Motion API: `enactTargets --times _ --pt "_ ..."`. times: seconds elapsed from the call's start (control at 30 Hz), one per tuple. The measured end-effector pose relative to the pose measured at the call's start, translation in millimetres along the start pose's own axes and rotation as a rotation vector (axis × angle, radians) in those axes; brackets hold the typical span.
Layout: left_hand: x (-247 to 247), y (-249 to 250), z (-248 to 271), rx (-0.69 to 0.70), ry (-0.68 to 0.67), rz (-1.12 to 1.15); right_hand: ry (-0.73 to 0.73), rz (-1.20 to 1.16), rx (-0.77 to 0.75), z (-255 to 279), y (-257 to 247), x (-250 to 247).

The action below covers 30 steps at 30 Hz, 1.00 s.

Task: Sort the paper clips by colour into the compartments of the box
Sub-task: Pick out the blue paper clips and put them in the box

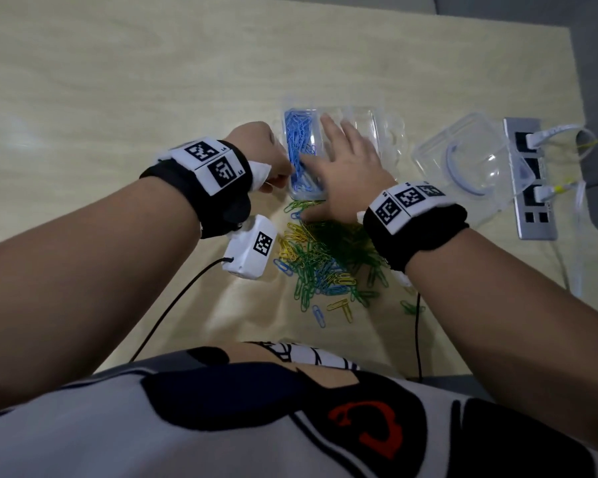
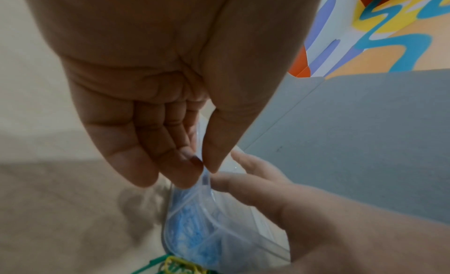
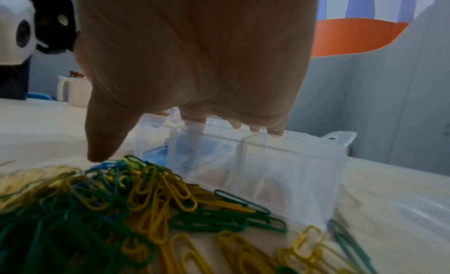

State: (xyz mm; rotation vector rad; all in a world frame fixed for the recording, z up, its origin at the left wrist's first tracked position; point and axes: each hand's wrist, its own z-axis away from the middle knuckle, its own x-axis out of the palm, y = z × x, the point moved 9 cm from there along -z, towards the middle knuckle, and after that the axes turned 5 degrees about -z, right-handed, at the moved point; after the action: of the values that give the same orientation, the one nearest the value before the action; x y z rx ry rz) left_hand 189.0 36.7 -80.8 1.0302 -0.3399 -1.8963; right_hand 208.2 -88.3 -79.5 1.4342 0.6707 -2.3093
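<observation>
A clear compartment box stands on the pale wood table. Its left compartment holds blue paper clips, seen as a blue blur in the left wrist view. My left hand is at the box's left wall, and thumb and forefinger pinch that clear wall. My right hand lies spread over the box with straight fingers. Its forefinger dips into the blue compartment and its thumb points down beside the pile. A mixed pile of green, yellow and blue clips lies just in front of the box.
A second clear container lies to the right of the box. Beyond it a power strip with white plugs is set into the table near the right edge. Black cables run off the table's near edge.
</observation>
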Motion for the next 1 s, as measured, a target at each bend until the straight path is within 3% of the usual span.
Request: enactTargets --times 0.13,0.3,0.53,0.63,0.67,0.8,0.9,1.0 --pt "-1 -1 3 -0.001 -0.003 0.031 0.021 -0.097 0.052 -4 3 -9" --pt "-2 -1 5 -0.012 -0.008 0.057 -0.049 -0.06 0.02 -3 1 -3" --pt "-2 0 7 0.005 0.009 0.059 0.215 -0.139 -0.012 13 3 -26" --pt "-5 0 7 0.011 0.032 0.065 0.41 -0.207 -0.128 33 -8 -35" --pt "-7 1 7 0.014 0.038 0.064 0.414 -0.214 -0.181 37 -14 -33" --pt "-9 4 8 0.031 0.073 0.075 0.182 -0.037 -0.213 32 -36 2" --pt "-11 4 8 0.05 0.103 0.075 0.169 0.075 -0.204 26 -45 10" --pt "-13 2 10 0.069 0.126 0.078 0.258 -0.021 -0.171 27 -46 -7"
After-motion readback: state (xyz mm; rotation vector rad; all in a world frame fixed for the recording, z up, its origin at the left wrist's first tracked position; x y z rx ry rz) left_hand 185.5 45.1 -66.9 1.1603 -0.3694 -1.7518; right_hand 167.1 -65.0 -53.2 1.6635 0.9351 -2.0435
